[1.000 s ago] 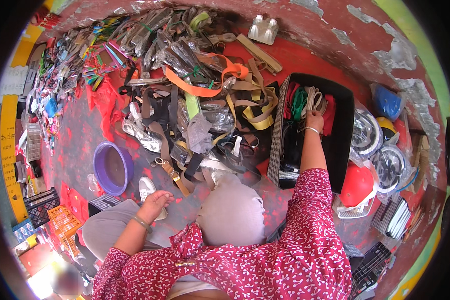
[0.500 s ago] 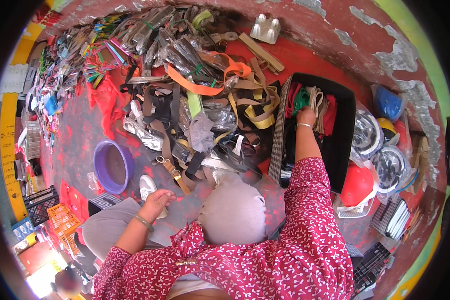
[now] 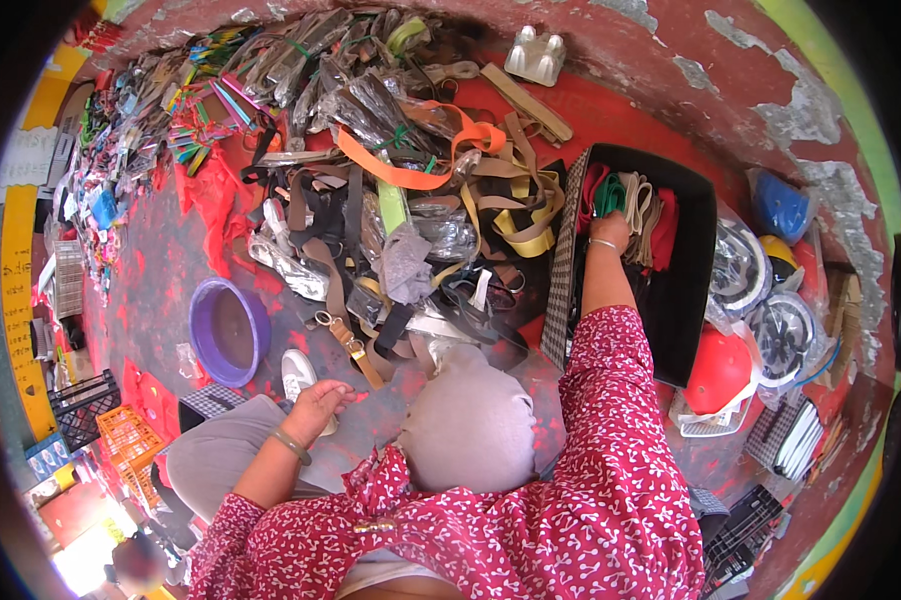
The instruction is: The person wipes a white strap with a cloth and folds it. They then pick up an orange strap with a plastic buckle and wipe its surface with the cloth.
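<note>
Right hand [image 3: 610,232]: reaching into black bin [image 3: 695,250], fingers closed on green strap [image 3: 610,195].
Left hand [image 3: 315,408]: loosely curled, empty, resting on knee beside white shoe [image 3: 295,373].

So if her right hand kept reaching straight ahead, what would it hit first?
Probably the green strap bundled in the black box: the right hand points up at it and seems already touching, though depth is unclear.

Folded red, green and beige straps [image 3: 630,205] upright inside black box [image 3: 695,260]
</note>
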Demonstrator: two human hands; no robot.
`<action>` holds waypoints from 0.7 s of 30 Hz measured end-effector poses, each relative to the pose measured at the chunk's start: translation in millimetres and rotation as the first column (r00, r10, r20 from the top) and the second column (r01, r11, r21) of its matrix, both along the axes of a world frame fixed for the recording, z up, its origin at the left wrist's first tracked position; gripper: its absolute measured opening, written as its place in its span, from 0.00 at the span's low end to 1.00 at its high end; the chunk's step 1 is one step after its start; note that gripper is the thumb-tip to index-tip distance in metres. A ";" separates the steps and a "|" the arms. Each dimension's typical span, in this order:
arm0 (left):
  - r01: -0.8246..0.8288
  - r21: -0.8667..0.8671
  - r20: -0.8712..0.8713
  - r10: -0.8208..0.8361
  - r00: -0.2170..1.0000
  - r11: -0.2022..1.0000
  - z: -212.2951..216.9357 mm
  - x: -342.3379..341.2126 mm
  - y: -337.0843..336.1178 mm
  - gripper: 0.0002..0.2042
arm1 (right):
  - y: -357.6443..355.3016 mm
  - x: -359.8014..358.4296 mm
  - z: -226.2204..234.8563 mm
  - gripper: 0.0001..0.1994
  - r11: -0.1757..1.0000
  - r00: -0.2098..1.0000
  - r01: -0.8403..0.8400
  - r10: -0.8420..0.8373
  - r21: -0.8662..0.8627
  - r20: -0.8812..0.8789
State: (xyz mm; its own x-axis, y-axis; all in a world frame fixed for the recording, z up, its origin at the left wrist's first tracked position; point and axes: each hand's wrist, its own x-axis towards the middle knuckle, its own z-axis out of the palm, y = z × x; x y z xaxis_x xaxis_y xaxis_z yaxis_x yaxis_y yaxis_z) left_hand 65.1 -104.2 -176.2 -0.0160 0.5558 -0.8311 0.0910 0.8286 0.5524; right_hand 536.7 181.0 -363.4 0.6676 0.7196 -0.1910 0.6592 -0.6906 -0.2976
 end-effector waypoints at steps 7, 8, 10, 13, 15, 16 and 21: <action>-0.036 0.004 -0.005 0.036 0.999 0.999 4.6 -4.1 1.1 0.10 | -1.1 30.4 -25.2 0.14 1.000 0.996 0.011 -0.012 -0.008 -0.085; -0.027 0.012 0.006 0.027 1.000 1.000 1.1 -5.6 2.9 0.10 | 1.2 39.3 -42.4 0.15 0.997 0.990 0.080 -0.079 -0.001 -0.120; -0.005 0.013 0.018 0.005 1.000 1.000 -3.4 -7.2 9.4 0.10 | 1.0 50.1 -60.3 0.15 0.977 0.966 0.214 -0.211 0.000 -0.152; -0.037 -0.003 -0.006 0.037 0.999 0.999 4.0 -4.0 -3.3 0.10 | 6.9 -2.5 -0.4 0.14 0.967 0.964 0.246 -0.251 -0.059 -0.088; -0.023 -0.010 -0.014 0.022 1.000 1.000 7.1 -3.6 -0.3 0.10 | 12.2 -9.9 5.3 0.14 0.982 0.983 0.159 -0.167 -0.101 -0.076; -0.019 -0.009 -0.014 0.019 1.000 1.000 7.0 -3.6 2.6 0.10 | 15.1 -7.6 0.8 0.13 0.988 0.992 0.099 -0.108 -0.123 -0.072; -0.014 -0.009 -0.008 0.014 1.000 1.000 2.3 -3.0 4.9 0.10 | 29.4 13.4 6.2 0.14 0.929 0.962 -0.215 0.147 -0.301 -0.231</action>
